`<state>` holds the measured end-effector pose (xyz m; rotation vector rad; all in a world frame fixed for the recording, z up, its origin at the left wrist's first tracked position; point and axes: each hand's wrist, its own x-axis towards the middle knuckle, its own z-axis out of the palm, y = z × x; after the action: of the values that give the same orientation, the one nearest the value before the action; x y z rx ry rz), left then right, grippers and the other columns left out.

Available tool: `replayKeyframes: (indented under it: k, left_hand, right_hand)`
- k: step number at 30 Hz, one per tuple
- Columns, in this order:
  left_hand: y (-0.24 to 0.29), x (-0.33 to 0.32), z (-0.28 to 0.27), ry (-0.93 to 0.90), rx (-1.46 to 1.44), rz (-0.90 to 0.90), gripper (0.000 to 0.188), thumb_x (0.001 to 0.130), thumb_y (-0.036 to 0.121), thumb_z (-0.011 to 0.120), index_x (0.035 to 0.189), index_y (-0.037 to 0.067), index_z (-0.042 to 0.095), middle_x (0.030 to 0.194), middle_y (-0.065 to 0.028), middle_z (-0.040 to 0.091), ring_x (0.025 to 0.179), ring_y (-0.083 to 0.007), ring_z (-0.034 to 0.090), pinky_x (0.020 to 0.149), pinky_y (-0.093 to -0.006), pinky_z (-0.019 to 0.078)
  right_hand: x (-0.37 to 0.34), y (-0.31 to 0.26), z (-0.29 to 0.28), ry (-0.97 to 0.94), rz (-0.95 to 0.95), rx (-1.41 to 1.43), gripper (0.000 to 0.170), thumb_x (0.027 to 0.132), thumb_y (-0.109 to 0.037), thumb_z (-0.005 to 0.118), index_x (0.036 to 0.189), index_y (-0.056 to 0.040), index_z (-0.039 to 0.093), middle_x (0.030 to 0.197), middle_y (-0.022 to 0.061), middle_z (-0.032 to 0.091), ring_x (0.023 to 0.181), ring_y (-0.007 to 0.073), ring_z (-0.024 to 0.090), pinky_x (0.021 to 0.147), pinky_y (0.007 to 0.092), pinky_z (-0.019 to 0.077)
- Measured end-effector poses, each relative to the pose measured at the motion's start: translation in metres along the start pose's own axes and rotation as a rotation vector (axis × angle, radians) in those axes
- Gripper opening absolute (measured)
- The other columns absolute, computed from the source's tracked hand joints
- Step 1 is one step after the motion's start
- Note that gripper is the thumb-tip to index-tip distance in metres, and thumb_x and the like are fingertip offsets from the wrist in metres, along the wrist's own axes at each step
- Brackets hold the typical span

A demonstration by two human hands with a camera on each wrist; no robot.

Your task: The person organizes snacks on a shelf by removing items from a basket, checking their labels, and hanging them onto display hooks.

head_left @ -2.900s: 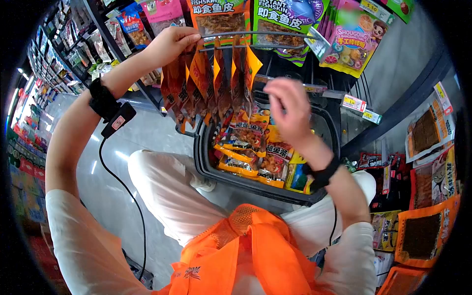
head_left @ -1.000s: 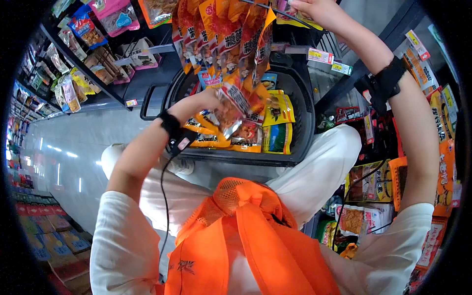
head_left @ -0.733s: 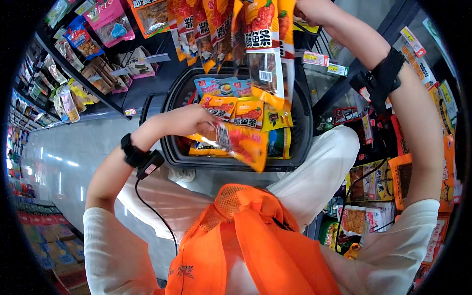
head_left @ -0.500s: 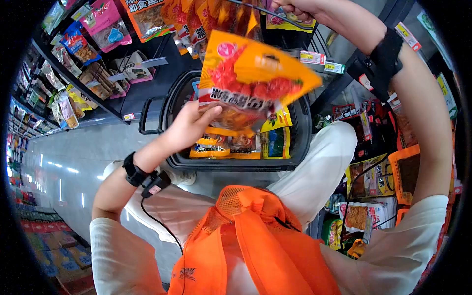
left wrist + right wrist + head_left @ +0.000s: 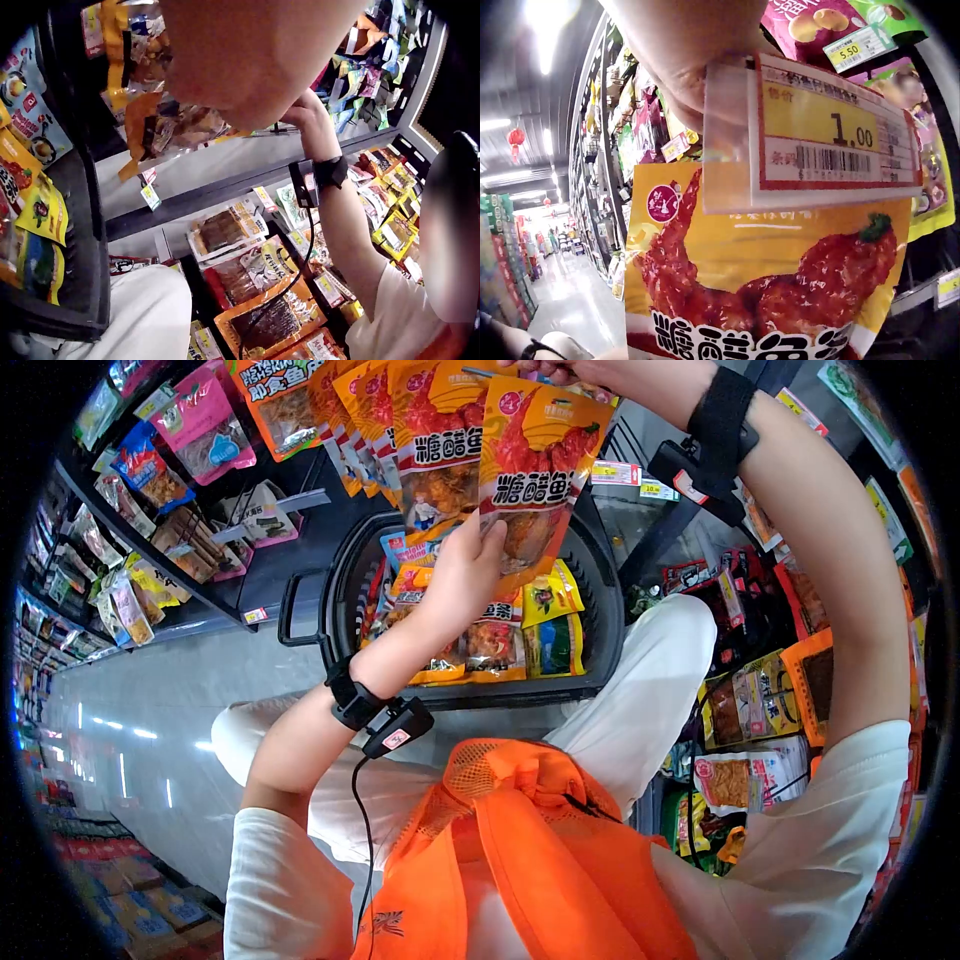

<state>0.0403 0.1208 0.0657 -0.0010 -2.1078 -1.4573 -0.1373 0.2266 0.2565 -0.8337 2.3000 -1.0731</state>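
Black basket (image 5: 468, 698), with an orange packet (image 5: 545, 470) held above its far side.
The left hand (image 5: 463, 568) grasps the packet's lower edge, thumb in front, other fingers hidden; the right hand (image 5: 552, 369) is cut off at the head view's top, its grasp impossible to tell, and partly covered by a price tag (image 5: 836, 135) in the right wrist view.

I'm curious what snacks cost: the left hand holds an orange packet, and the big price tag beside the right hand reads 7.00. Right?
No: the right wrist view shows the price tag reading 1.00, not 7.00. The left hand holds the packet.
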Motion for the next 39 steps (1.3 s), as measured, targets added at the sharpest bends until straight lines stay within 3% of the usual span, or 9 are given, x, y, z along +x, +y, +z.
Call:
replayKeyframes:
  k: [12, 22, 24, 27, 32, 34, 39]
  left_hand:
    - [0.011, 0.007, 0.014, 0.033, -0.021, 0.032, 0.021, 0.090, 0.013, 0.041, 0.102, -0.002, 0.051, 0.091, -0.0058, 0.057, 0.083, -0.0110, 0.047, 0.077, -0.0252, 0.0380]
    - [-0.001, 0.005, 0.020, 0.026, -0.011, 0.009, 0.022, 0.090, 0.011, 0.038, 0.105, -0.002, 0.049, 0.096, -0.0059, 0.055, 0.086, -0.0117, 0.045, 0.080, -0.0252, 0.0370]
    - [0.000, 0.004, 0.018, 0.024, -0.031, 0.018, 0.023, 0.090, 0.011, 0.038, 0.105, -0.002, 0.049, 0.096, -0.0056, 0.055, 0.085, -0.0118, 0.045, 0.079, -0.0254, 0.0371]
    - [-0.002, 0.006, 0.018, 0.047, -0.021, -0.003, 0.022, 0.090, 0.012, 0.038, 0.104, -0.002, 0.049, 0.094, -0.0057, 0.055, 0.083, -0.0124, 0.045, 0.078, -0.0262, 0.0372]
    - [-0.011, 0.016, 0.014, 0.108, -0.017, -0.089, 0.023, 0.091, 0.015, 0.040, 0.099, -0.004, 0.049, 0.089, -0.0071, 0.054, 0.079, -0.0141, 0.045, 0.075, -0.0278, 0.0376]
    - [-0.019, 0.020, 0.015, 0.243, 0.031, -0.017, 0.020, 0.089, 0.009, 0.038, 0.100, -0.003, 0.049, 0.091, -0.0187, 0.058, 0.083, -0.0317, 0.056, 0.074, -0.0335, 0.0414]
    - [-0.043, 0.027, 0.008, 0.307, 0.008, -0.064, 0.020, 0.089, 0.010, 0.038, 0.100, -0.003, 0.048, 0.092, -0.0198, 0.058, 0.084, -0.0331, 0.054, 0.074, -0.0332, 0.0408]
  right_hand:
    - [-0.053, -0.032, 0.038, 0.101, -0.149, -0.055, 0.019, 0.083, -0.024, 0.045, 0.078, -0.0077, 0.053, 0.061, -0.0024, 0.045, 0.052, 0.0093, 0.037, 0.046, 0.0241, 0.0285]
    - [-0.069, -0.033, 0.041, 0.141, -0.146, -0.028, 0.018, 0.082, -0.024, 0.045, 0.079, -0.0072, 0.052, 0.063, -0.0019, 0.045, 0.055, 0.0096, 0.038, 0.049, 0.0248, 0.0297]
    - [-0.044, -0.016, 0.034, -0.084, -0.430, 0.106, 0.020, 0.077, -0.025, 0.043, 0.084, -0.0072, 0.051, 0.069, -0.0006, 0.045, 0.064, 0.0105, 0.039, 0.056, 0.0268, 0.0314]
    - [-0.042, -0.008, 0.029, -0.079, -0.377, 0.187, 0.021, 0.080, -0.026, 0.048, 0.082, -0.0060, 0.055, 0.066, 0.0004, 0.045, 0.061, 0.0123, 0.040, 0.054, 0.0293, 0.0331]
    - [-0.025, -0.009, 0.036, 0.016, -0.260, 0.084, 0.021, 0.081, -0.025, 0.049, 0.080, -0.0057, 0.056, 0.065, 0.0008, 0.046, 0.058, 0.0123, 0.039, 0.051, 0.0293, 0.0329]
    - [-0.010, -0.009, 0.042, 0.058, -0.202, 0.028, 0.021, 0.082, -0.025, 0.050, 0.080, -0.0055, 0.056, 0.064, 0.0010, 0.046, 0.056, 0.0124, 0.039, 0.050, 0.0293, 0.0328]
    - [0.022, -0.007, 0.046, 0.134, -0.100, -0.066, 0.021, 0.082, -0.025, 0.051, 0.078, -0.0052, 0.057, 0.063, 0.0014, 0.046, 0.053, 0.0124, 0.038, 0.048, 0.0293, 0.0325]
